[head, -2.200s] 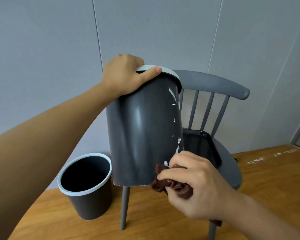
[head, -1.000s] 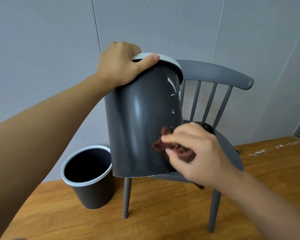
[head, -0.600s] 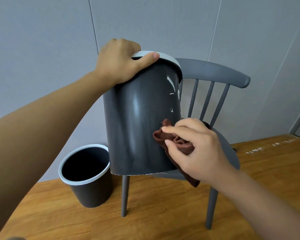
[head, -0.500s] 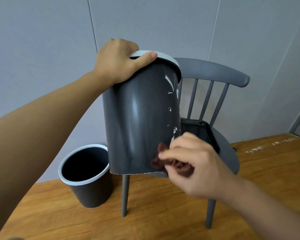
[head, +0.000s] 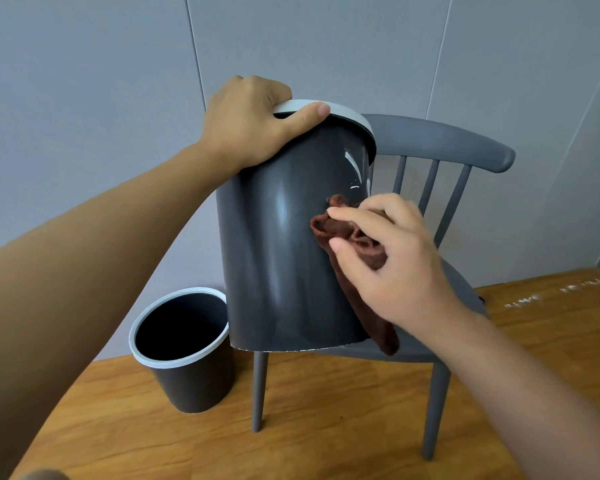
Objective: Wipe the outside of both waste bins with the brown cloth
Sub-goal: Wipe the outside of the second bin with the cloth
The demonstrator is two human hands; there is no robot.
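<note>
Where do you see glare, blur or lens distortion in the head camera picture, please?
Head view: a pale vertical glare streak on the held bin; wall seams bow outward from the wide-angle lens; both hands, the brown cloth and the floor bin look sharp.

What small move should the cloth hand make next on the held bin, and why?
Probably slide the brown cloth up the held bin: white smears show just above it, near the rim, while the left hand steadies the top.

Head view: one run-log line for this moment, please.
left hand grips lifted bin rim | right hand presses brown cloth on side | second bin on floor
</note>
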